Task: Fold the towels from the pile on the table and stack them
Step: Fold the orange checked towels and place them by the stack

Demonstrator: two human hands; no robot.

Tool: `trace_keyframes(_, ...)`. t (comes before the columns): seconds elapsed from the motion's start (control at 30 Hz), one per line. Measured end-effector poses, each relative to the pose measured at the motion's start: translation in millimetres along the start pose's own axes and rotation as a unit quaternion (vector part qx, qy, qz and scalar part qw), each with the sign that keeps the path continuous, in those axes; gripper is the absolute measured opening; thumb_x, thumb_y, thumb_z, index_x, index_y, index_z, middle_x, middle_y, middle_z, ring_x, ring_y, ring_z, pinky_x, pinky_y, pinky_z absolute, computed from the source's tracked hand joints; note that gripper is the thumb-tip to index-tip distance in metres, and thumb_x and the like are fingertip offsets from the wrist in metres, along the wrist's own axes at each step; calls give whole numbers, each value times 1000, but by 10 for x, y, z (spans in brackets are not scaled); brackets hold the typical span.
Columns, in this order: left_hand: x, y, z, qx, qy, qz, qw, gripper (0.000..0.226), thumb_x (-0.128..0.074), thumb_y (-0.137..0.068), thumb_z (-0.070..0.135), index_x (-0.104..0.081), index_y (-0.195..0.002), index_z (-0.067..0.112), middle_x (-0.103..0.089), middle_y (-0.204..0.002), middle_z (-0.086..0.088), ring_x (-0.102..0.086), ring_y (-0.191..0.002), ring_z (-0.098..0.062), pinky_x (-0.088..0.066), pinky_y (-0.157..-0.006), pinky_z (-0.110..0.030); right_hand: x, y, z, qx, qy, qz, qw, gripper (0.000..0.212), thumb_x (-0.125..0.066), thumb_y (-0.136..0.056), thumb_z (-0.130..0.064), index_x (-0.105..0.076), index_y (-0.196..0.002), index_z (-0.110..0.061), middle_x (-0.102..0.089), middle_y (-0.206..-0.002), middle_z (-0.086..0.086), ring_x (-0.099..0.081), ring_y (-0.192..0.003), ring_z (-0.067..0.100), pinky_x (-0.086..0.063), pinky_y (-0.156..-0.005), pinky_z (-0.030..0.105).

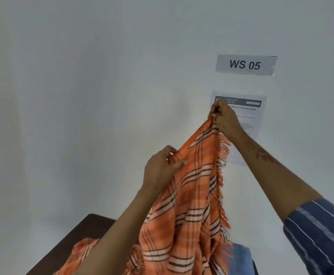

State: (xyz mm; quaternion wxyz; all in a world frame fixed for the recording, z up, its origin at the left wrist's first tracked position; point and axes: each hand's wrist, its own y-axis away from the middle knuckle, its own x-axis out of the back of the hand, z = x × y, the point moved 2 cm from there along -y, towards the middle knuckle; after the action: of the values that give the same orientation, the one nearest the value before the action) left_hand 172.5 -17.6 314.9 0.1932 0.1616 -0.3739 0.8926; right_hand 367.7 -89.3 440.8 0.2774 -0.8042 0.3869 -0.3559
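Note:
An orange plaid towel (194, 195) with white and dark stripes and a fringed edge hangs in front of me, lifted high above the table. My right hand (224, 118) pinches its top corner at the highest point. My left hand (160, 167) grips the towel's left edge lower down, fingers closed on the cloth. The towel's lower part drapes down to the bottom edge of the view. Another stretch of orange plaid cloth (81, 253) lies on the table at the lower left; I cannot tell whether it is the same towel. A blue cloth (240, 259) shows behind the hanging towel at the lower right.
A dark brown table (79, 233) reaches in from the bottom left. A plain pale wall fills the background, with a "WS 05" sign (245, 64) and a printed sheet (243, 120) behind my right hand. My right sleeve (320, 235) is blue with white stripes.

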Motion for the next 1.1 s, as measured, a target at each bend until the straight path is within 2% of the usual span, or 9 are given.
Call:
trace_keyframes(0.13,1,158,70,-73,7,5,997,19,-60,-90,36,-49,-105,35,-64,-95,17,-63,-75,-8,-54,-68,-28,-2,-19,-44,10,39,-4,999,38,-36,-77,18,-47,-76,-18,-55,-77,0,-51,-72,7,-41,-65,21)
trace_keyframes(0.27,-100,417,28,-97,89,-120,984,29,-59,-90,24,-47,-107,44,-57,-109,21,-65,-84,-10,-58,-74,-33,-5,63,-56,15,42,-13,999,40,-35,-79,18,-45,-73,-20,-55,-76,1,-52,-70,6,-41,-58,10)
trace_keyframes(0.4,-199,565,-139,-116,7,-176,978,27,-59,-89,22,-58,-109,40,-56,-119,20,-58,-103,-5,-52,-89,-29,-71,176,-27,20,47,-26,998,42,-34,-79,18,-46,-72,-22,-55,-73,-4,-53,-67,4,-40,-56,7)
trace_keyframes(0.5,-167,736,-201,-39,66,-288,954,37,-55,-90,19,-52,-115,45,-59,-124,5,-67,-93,-15,-57,-83,-35,-86,252,45,24,47,-18,998,36,-33,-77,19,-48,-77,-14,-56,-72,-2,-53,-65,7,-40,-55,10)
trace_keyframes(0.6,-284,1143,92,-106,100,-372,917,46,-57,-89,22,-37,-124,43,-62,-114,-6,-66,-82,-20,-57,-76,-32,-139,346,132,22,49,-38,998,40,-30,-74,20,-49,-75,-15,-55,-70,-2,-52,-59,3,-41,-52,14)
trace_keyframes(0.67,-460,1365,298,-119,126,-351,920,56,-59,-88,22,-25,-130,39,-63,-103,-7,-62,-73,-18,-54,-71,-29,-216,437,182,19,49,-68,996,44,-30,-74,21,-48,-71,-20,-55,-68,-3,-51,-54,-3,-40,-52,13)
trace_keyframes(0.8,-768,1461,193,49,298,-219,928,76,-58,-91,18,-9,-145,38,-68,-95,5,-67,-82,-9,-55,-79,-26,-191,521,195,-19,-16,-70,997,39,-33,-83,16,-50,-69,-16,-52,-67,0,-46,-50,3,-36,-46,16)
trace_keyframes(1.0,-790,1133,-326,139,193,-93,967,18,-62,-88,35,-61,-106,33,-65,-99,13,-64,-85,-10,-54,-85,-38,49,602,49,2,-40,-106,994,40,-35,-86,16,-53,-74,-18,-58,-77,5,-56,-80,21,-46,-75,27)
trace_keyframes(1.1,-768,912,-477,148,254,-110,949,39,-75,-79,28,-51,-110,26,-66,-101,1,-63,-87,-9,-52,-83,-31,109,631,1,-3,-49,-108,993,40,-35,-86,16,-52,-74,-18,-58,-78,5,-58,-84,23,-47,-75,28)
